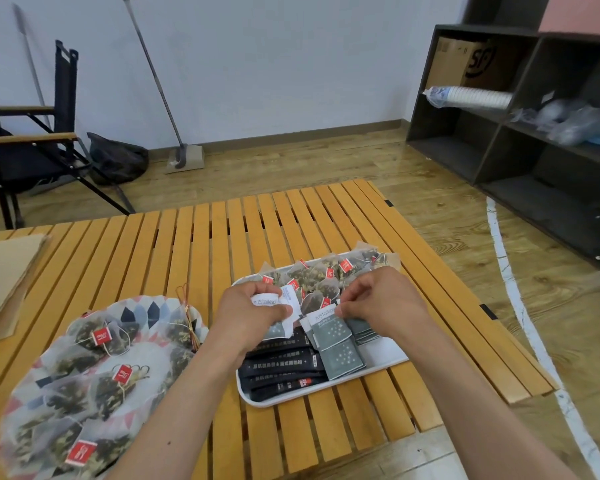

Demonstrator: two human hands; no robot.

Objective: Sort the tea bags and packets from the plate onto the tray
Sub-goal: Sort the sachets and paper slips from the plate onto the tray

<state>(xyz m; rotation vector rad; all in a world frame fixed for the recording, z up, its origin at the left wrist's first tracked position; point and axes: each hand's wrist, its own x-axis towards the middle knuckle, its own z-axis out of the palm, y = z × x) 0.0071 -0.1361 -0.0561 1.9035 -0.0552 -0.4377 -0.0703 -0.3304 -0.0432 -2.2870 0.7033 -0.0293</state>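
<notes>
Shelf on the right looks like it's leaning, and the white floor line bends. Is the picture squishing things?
Head view: yes, the wide-angle lens bends things near the edges, so the shelf leans and the white floor line curves. Head view, middle: it is sharp, and the white packet has readable print. Head view, far side: soft glare on the floor.
</notes>
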